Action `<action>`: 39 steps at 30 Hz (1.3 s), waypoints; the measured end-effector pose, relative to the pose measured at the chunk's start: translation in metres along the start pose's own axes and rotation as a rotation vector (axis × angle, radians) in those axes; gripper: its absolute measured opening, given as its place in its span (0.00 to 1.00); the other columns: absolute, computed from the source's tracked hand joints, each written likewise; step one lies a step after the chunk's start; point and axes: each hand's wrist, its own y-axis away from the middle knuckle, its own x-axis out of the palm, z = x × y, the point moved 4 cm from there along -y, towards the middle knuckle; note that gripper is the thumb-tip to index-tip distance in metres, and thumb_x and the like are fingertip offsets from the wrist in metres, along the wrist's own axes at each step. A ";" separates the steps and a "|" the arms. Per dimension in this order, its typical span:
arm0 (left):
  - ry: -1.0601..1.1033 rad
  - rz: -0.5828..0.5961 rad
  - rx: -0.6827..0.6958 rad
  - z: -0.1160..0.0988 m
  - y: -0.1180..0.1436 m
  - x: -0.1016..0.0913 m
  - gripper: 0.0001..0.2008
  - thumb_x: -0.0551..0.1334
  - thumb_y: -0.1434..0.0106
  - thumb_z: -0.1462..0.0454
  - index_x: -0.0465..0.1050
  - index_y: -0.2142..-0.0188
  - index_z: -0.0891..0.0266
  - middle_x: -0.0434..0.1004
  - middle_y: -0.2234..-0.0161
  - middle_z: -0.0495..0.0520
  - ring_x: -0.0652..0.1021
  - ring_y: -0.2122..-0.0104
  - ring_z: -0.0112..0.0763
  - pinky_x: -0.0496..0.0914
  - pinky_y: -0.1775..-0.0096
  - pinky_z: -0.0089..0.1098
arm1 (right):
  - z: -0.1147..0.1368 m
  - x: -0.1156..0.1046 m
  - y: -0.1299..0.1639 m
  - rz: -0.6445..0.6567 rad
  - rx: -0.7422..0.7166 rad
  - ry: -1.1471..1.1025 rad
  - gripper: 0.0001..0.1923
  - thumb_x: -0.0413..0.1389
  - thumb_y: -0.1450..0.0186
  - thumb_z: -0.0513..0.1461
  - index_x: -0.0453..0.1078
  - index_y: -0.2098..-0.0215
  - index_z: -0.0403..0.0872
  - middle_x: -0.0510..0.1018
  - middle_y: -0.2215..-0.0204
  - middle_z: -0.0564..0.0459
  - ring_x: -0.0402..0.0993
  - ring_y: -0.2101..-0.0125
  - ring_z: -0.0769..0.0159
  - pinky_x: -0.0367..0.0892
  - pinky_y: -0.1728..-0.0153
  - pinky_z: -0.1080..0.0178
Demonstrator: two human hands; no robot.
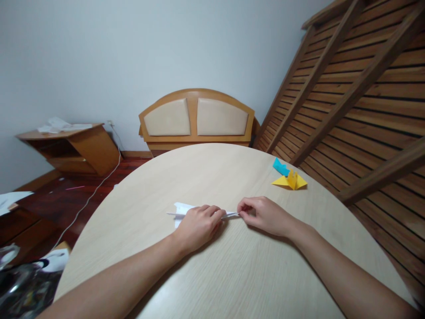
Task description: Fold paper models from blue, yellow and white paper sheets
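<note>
A white folded sheet of paper (182,211) is being worked on near the middle of the round, pale wooden table (232,274). It is pressed flat under the left hand (198,223), whose fingers are curled down on top of it. The thin, pointed end of the paper is pinched by the closed fingertips of the right hand (264,215). The two hands are kept close together, almost touching. The paper looks long and narrow, with a wider part sticking out on the left, so several folds seem to be made already. How many folds are left cannot be told. Two finished-looking paper shapes are seen farther away on the right side of the table: a small yellow folded paper shape (290,181) and, just behind it, a small blue folded paper piece (280,167).
</note>
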 end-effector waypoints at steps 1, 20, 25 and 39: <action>-0.003 -0.017 -0.002 0.001 0.000 -0.001 0.09 0.55 0.30 0.68 0.71 0.53 0.62 0.80 0.59 0.56 0.81 0.64 0.37 0.76 0.63 0.37 | 0.002 -0.001 0.000 -0.022 0.001 -0.040 0.07 0.55 0.37 0.34 0.75 0.64 0.47 0.81 0.69 0.53 0.75 0.69 0.65 0.66 0.66 0.64; 0.018 -0.377 0.075 0.005 0.006 -0.017 0.08 0.55 0.29 0.69 0.72 0.54 0.63 0.84 0.59 0.55 0.83 0.62 0.36 0.77 0.62 0.36 | 0.023 0.001 -0.002 -0.252 -0.017 -0.198 0.03 0.60 0.34 0.39 0.76 0.64 0.48 0.81 0.65 0.52 0.77 0.63 0.63 0.68 0.59 0.61; 0.003 -0.384 0.062 0.006 0.006 -0.017 0.09 0.54 0.28 0.69 0.74 0.57 0.63 0.84 0.59 0.55 0.84 0.62 0.34 0.78 0.61 0.35 | 0.024 0.001 -0.003 -0.295 -0.092 -0.197 0.05 0.60 0.33 0.39 0.77 0.65 0.48 0.80 0.65 0.50 0.76 0.63 0.62 0.69 0.59 0.60; 0.029 -0.427 0.049 0.007 0.007 -0.020 0.10 0.54 0.29 0.69 0.74 0.55 0.62 0.84 0.62 0.54 0.83 0.65 0.32 0.76 0.63 0.33 | 0.031 0.003 -0.003 -0.385 -0.072 -0.176 0.02 0.62 0.35 0.38 0.77 0.66 0.49 0.80 0.66 0.51 0.76 0.64 0.62 0.70 0.60 0.60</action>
